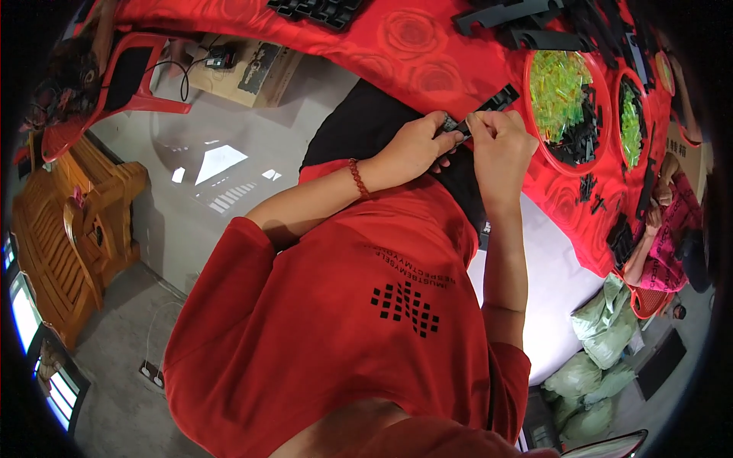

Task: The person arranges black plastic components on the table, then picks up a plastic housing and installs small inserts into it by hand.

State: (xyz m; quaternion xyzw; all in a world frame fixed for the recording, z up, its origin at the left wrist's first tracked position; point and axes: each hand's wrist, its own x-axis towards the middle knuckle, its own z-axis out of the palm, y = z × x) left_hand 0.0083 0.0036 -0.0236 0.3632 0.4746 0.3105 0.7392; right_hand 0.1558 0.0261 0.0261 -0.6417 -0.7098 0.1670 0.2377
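Note:
Over my lap, close to the table edge, my left hand (pixel 421 145) is closed around one end of a black slotted plastic strip (pixel 500 98). The strip's free end slants up to the right, over the red tablecloth. My right hand (pixel 501 141) has its thumb and forefinger pinched together against the middle of the strip; whatever lies between those fingertips is hidden. To the right of my hands stands a red basin (pixel 528 103) with a heap of small clear yellow-green pieces (pixel 561 88) and small black pieces (pixel 574 137).
A smaller red basin (pixel 617 114) of yellow-green pieces stands further right. Black plastic parts (pixel 534 17) pile up at the far right, and a black stack (pixel 317 11) at the far left. Another person's arm (pixel 640 248) shows at right. A red chair (pixel 145 99) and cardboard box (pixel 252 72) stand left.

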